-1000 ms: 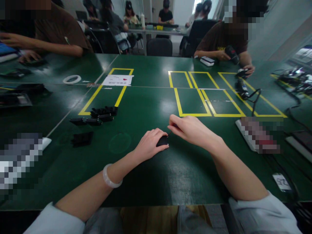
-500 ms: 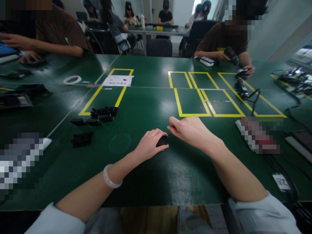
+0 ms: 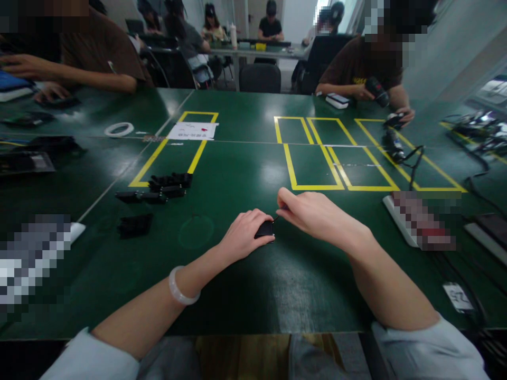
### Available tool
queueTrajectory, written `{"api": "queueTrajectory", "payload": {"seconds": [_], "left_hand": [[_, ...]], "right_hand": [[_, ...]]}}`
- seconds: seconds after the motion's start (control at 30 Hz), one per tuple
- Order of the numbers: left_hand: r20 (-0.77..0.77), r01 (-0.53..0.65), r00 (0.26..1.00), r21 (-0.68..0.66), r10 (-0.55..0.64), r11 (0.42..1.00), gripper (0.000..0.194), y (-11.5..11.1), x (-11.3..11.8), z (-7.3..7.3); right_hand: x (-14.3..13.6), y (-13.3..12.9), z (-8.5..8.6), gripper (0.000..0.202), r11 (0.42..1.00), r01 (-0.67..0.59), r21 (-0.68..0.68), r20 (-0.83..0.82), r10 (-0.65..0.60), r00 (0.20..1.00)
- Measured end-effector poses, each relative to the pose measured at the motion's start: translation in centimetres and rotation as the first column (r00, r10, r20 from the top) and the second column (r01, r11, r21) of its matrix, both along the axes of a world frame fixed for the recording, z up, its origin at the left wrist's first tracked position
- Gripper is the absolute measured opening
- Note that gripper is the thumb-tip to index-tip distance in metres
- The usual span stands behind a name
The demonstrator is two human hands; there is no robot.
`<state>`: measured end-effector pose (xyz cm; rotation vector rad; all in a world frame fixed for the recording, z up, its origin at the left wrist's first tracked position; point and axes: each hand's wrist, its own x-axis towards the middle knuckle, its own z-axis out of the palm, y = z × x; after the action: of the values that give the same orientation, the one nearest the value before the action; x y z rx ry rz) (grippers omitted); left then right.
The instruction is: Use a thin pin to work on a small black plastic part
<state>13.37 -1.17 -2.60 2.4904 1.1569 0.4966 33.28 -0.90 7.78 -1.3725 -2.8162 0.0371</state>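
Note:
My left hand (image 3: 245, 235) grips a small black part (image 3: 265, 229) against the green table (image 3: 233, 295), its thumb on the near side and its fingers on the far side. Just right of the part, my right hand (image 3: 307, 211) is closed in a pinch on a thin dark tool, whose tip points at the part's upper right corner. Most of the tool is hidden by the fingers. Several black parts (image 3: 170, 182) lie in a group to the left, with another black piece (image 3: 134, 225) nearer to me.
Yellow tape outlines (image 3: 317, 187) mark the table ahead. A white paper (image 3: 193, 131) and a tape roll (image 3: 119, 129) lie at the back left. A blurred device (image 3: 423, 220) and cables are on the right. Co-workers sit across the table.
My right hand has shifted slightly to the right, and its wrist is turned a little. My left hand keeps the black part in the same place.

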Motion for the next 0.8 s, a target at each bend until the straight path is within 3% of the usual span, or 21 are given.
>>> {"api": "queueTrajectory", "payload": {"seconds": [0.17,0.27,0.4,0.57,0.67,0.8], "left_hand": [[0.012,0.000,1.000,-0.004,0.000,1.000,0.034,0.0,0.1,-0.2],[0.014,0.003,1.000,0.005,-0.003,1.000,0.034,0.0,0.1,-0.2],[0.005,0.007,1.000,0.012,-0.007,1.000,0.035,0.0,0.1,-0.1],[-0.001,0.002,1.000,0.018,-0.002,1.000,0.036,0.0,0.0,-0.1],[-0.004,0.005,1.000,0.034,-0.005,0.999,0.037,0.0,0.0,-0.2],[-0.009,0.014,1.000,0.052,-0.013,0.999,0.036,0.0,-0.1,-0.3]], "right_hand": [[-0.5,0.1,-0.1,0.035,0.984,0.118,0.136,0.113,-0.134,0.985],[-0.3,0.0,0.0,0.034,0.992,0.099,0.084,0.052,-0.103,0.993],[0.0,-0.1,-0.1,0.020,1.000,-0.016,-0.010,-0.053,0.016,0.998],[-0.5,0.2,-0.3,0.036,0.980,0.135,0.146,0.079,-0.147,0.986],[-0.5,0.0,0.0,0.044,0.974,0.176,0.141,0.053,-0.184,0.981],[-0.3,-0.7,0.7,0.040,0.987,0.148,0.066,0.065,-0.152,0.986]]}}
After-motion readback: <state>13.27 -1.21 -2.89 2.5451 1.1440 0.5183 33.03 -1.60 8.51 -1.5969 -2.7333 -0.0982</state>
